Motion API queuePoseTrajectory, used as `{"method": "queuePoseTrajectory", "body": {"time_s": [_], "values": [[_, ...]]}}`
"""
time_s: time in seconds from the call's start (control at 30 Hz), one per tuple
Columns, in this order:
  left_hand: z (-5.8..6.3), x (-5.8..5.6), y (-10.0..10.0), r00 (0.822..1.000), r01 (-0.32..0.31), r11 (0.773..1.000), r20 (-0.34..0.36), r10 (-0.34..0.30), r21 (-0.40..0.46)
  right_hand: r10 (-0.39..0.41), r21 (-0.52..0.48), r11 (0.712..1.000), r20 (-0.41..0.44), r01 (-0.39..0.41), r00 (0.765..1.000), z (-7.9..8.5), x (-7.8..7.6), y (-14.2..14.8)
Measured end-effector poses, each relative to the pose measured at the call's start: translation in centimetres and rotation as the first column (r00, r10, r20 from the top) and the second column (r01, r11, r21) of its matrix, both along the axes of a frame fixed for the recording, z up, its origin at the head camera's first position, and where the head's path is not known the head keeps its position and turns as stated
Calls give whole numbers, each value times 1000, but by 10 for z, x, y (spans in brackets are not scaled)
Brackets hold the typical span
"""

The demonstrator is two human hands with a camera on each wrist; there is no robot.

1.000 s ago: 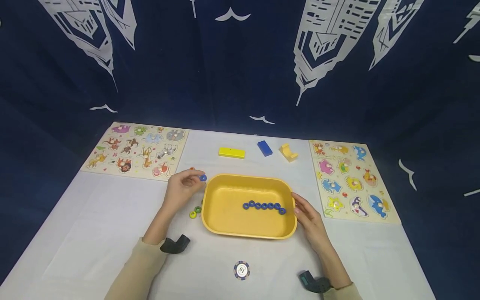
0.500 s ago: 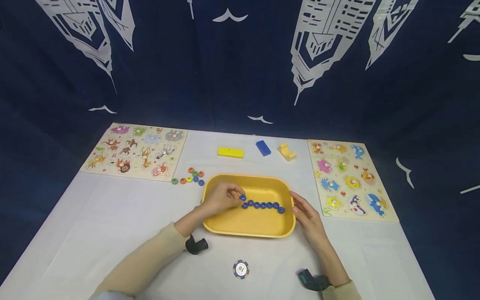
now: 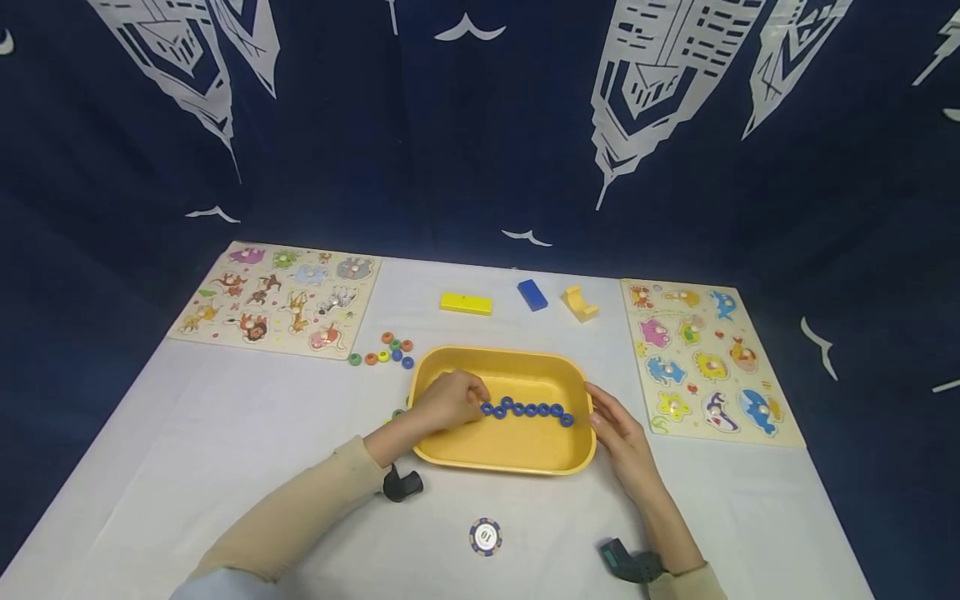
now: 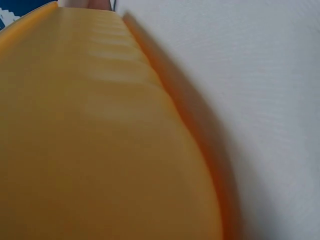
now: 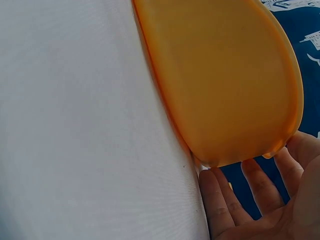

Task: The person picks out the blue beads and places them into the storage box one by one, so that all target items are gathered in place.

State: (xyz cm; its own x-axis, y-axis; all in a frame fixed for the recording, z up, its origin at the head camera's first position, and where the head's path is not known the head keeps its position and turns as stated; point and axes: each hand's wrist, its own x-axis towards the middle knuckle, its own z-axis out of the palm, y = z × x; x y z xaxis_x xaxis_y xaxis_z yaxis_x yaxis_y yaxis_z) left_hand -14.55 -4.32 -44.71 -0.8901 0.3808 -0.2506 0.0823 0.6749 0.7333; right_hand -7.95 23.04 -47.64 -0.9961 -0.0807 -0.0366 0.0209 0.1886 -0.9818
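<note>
A yellow plastic tray (image 3: 495,454) sits mid-table, with a wavy row of small blue ring beads (image 3: 531,410) on its floor. My left hand (image 3: 450,402) reaches over the tray's left side, and its fingertips pinch the blue bead (image 3: 487,409) at the row's left end. At the tray's right end, my right hand (image 3: 628,446) rests its fingers against the outer wall. In the right wrist view its fairly straight, spread fingers (image 5: 262,187) touch the tray's end. The left wrist view is filled by the tray's side wall (image 4: 100,140), hiding the left fingers' work.
Loose coloured beads (image 3: 384,356) lie left of the tray, with a green bead (image 3: 397,413) partly behind the left arm. Behind are a yellow block (image 3: 466,303), blue block (image 3: 532,295) and curved block (image 3: 580,304). Animal puzzle boards (image 3: 273,300) flank both sides; a poker chip (image 3: 486,537) lies in front.
My left hand carried a blue bead from beside the tray's left rim into it, then lowered it to the left end of the row. The right hand stayed at the tray's right end.
</note>
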Motion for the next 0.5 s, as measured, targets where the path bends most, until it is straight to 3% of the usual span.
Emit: {"method": "queuePoseTrajectory", "body": {"time_s": [0.17, 0.27, 0.4, 0.5], "values": [[0, 2, 0, 1000, 15, 999, -11, -14, 39, -6, -1, 1000, 3, 6, 1000, -1, 0, 0], [5, 5, -3, 997, 21, 986, -72, -9, 168, -9, -6, 1000, 0, 9, 1000, -2, -1, 0], [19, 8, -17, 987, 19, 911, -152, 49, 413, -4, -4, 1000, -4, 3, 1000, -1, 0, 0], [28, 4, -36, 972, -6, 849, -196, 128, 528, -9, 2, 1000, -7, 9, 1000, 0, 0, 1]]}}
